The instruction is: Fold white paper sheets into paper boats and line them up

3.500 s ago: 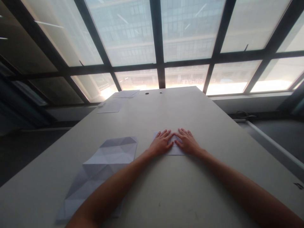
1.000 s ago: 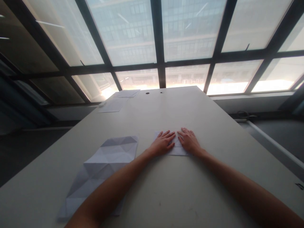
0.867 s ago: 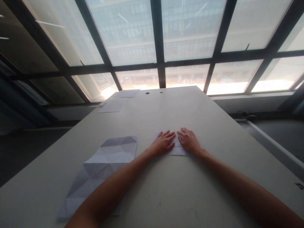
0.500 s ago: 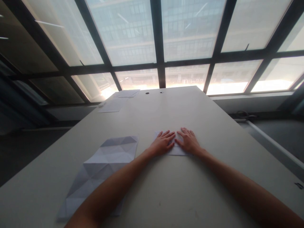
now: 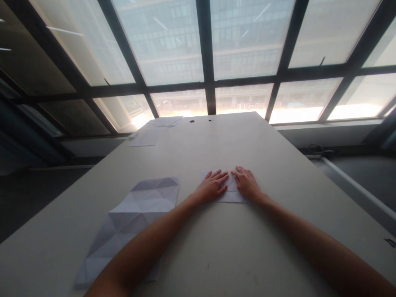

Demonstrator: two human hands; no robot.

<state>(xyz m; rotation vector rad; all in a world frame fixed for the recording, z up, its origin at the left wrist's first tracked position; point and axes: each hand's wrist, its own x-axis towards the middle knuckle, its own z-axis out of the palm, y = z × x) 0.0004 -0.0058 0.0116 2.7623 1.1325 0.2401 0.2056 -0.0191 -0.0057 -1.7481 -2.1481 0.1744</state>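
Note:
A small folded white paper (image 5: pixel 232 196) lies flat on the white table (image 5: pixel 229 148). My left hand (image 5: pixel 212 186) rests on its left part, palm down with the fingers spread. On the right side of the same paper lies my right hand (image 5: pixel 246 183), also palm down, fingers extended and slightly apart. A narrow strip of the paper shows between the two hands. Both hands cover much of it, so its full outline is hidden.
A larger creased white sheet (image 5: pixel 145 202) lies on the left, partly under my left forearm. Several flat papers (image 5: pixel 144 137) sit at the table's far left corner. Beyond the far edge stand tall dark-framed windows (image 5: pixel 206 45).
My right thumb has drawn in toward the rest of the right hand, showing slightly more paper between the hands. The left hand is nearly unchanged.

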